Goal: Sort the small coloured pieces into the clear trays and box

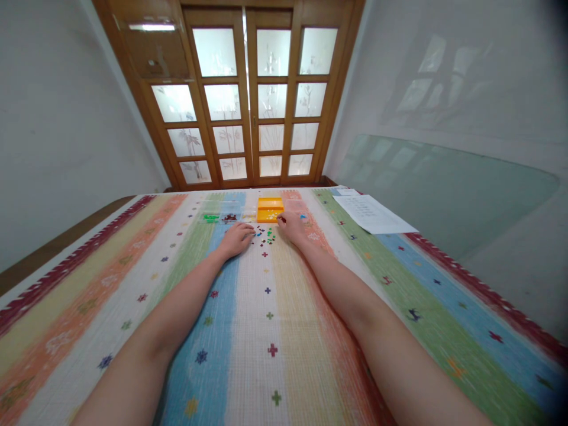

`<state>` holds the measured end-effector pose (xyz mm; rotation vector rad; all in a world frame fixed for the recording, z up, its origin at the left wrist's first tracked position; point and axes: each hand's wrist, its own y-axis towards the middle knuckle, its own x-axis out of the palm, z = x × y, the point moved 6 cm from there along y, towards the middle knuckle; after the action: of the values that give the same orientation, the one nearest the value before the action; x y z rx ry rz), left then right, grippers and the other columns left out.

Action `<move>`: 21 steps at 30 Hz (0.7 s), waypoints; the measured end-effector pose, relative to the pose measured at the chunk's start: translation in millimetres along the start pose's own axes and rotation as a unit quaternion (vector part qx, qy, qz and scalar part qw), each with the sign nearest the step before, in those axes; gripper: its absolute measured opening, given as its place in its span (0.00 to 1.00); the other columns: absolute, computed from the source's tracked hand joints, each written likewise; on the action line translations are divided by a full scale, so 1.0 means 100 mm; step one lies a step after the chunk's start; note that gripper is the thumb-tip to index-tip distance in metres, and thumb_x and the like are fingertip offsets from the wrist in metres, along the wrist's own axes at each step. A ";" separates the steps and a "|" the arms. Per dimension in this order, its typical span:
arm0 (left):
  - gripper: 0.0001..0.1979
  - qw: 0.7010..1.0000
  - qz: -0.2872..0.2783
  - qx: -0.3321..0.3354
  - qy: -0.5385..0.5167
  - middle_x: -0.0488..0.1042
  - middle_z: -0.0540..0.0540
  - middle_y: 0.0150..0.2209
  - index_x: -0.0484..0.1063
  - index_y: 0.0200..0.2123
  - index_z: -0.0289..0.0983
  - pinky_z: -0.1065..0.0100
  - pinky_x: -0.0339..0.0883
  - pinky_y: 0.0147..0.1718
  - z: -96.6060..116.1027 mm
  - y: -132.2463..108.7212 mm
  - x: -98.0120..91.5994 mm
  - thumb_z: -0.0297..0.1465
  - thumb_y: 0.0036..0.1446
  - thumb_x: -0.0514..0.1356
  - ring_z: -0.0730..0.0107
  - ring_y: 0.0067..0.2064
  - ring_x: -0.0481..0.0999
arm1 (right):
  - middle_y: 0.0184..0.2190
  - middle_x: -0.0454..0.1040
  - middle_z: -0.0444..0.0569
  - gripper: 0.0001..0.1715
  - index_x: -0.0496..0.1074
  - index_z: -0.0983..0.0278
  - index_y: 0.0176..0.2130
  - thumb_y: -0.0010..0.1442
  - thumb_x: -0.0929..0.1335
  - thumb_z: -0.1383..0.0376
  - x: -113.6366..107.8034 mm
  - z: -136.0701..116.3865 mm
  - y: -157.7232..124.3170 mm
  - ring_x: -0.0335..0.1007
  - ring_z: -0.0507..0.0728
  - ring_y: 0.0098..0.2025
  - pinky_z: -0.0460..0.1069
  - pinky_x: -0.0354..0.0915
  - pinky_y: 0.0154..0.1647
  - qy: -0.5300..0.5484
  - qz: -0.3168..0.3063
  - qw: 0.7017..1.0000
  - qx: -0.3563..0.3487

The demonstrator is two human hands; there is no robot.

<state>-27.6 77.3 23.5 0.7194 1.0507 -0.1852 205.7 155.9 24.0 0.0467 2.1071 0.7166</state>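
From my head view, here's the tabletop (252, 331), and the loose pieces (270, 235) lie scattered between my hands, just in front of the yellow box (270, 203). My left hand (238, 238) lies low beside them, fingers loosely curled; whether anything sits under those fingertips, I can't tell. My right hand (291, 226) is at the box's near right corner, fingertips drawn close together, a dark speck showing there; is it gripped? Too small to say!

These bits look feather-light and stiff, probably plastic, likely to skid or flick away if squeezed off-centre. I'd call for a fingertip pinch, thumb and forefinger on opposite edges, one piece at a time. Over to the left, green pieces (211, 218) and dark red pieces (229, 218) sit in separate heaps; the box itself looks light and rigid, best steadied by its rim.
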 end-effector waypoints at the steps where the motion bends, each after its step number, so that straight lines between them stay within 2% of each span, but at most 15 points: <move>1: 0.17 1.000 -0.006 0.005 0.000 0.81 0.42 0.54 0.83 0.52 0.41 0.49 0.63 0.65 0.04 0.00 0.00 0.34 0.71 0.55 0.56 0.59 0.74 | 0.44 0.83 0.54 0.13 0.82 0.63 0.43 0.65 0.67 0.69 0.00 -0.03 -0.01 0.75 0.60 0.45 0.51 0.65 0.49 -0.001 -0.004 1.000 -0.004; 5: 0.17 0.999 -0.043 0.025 0.008 0.82 0.43 0.51 0.84 0.50 0.42 0.51 0.63 0.65 0.15 0.01 -0.01 0.32 0.70 0.54 0.57 0.57 0.74 | 0.43 0.83 0.54 0.13 0.82 0.63 0.43 0.66 0.67 0.70 -0.04 -0.10 -0.05 0.75 0.60 0.45 0.51 0.65 0.48 -0.008 -0.013 1.000 -0.005; 8: 0.17 0.998 -0.051 0.032 0.012 0.83 0.43 0.51 0.84 0.49 0.41 0.51 0.63 0.64 0.17 0.01 0.00 0.31 0.70 0.55 0.56 0.57 0.74 | 0.42 0.83 0.54 0.13 0.83 0.64 0.42 0.66 0.66 0.70 -0.06 -0.14 -0.06 0.74 0.60 0.44 0.51 0.64 0.47 -0.013 -0.014 1.000 -0.008; 15: 0.16 0.999 0.017 -0.027 0.030 0.82 0.40 0.51 0.83 0.50 0.39 0.49 0.65 0.62 -0.04 -0.01 -0.03 0.34 0.70 0.56 0.53 0.56 0.75 | 0.43 0.82 0.54 0.12 0.82 0.63 0.43 0.68 0.67 0.69 -0.03 -0.36 -0.12 0.73 0.60 0.46 0.52 0.63 0.51 -0.017 -0.048 0.996 -0.074; 21: 0.16 0.997 0.017 -0.046 0.064 0.83 0.40 0.49 0.85 0.46 0.39 0.49 0.66 0.61 -0.15 -0.02 -0.03 0.31 0.67 0.55 0.51 0.54 0.75 | 0.44 0.80 0.56 0.11 0.83 0.62 0.45 0.71 0.68 0.65 0.06 -0.65 -0.21 0.71 0.62 0.49 0.55 0.61 0.55 -0.023 -0.084 0.984 -0.153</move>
<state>-41.0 84.4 20.6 0.6715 1.1602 -0.0610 157.5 109.8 37.8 -0.2777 1.9090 0.9169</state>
